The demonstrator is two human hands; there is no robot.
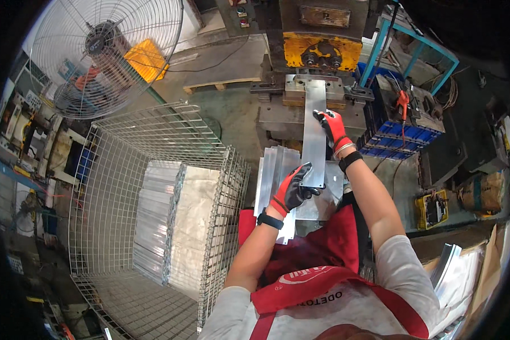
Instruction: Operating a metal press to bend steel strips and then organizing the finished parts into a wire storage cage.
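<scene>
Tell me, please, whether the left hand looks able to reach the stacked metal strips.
Probably yes: the left hand appears close to the stacked metal strips, nothing visible blocking them, though it would likely first release the long strip.

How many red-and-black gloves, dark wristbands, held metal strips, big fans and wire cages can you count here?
Red-and-black gloves: 2
Dark wristbands: 2
Held metal strip: 1
Big fan: 1
Wire cage: 1
Total: 7
</scene>
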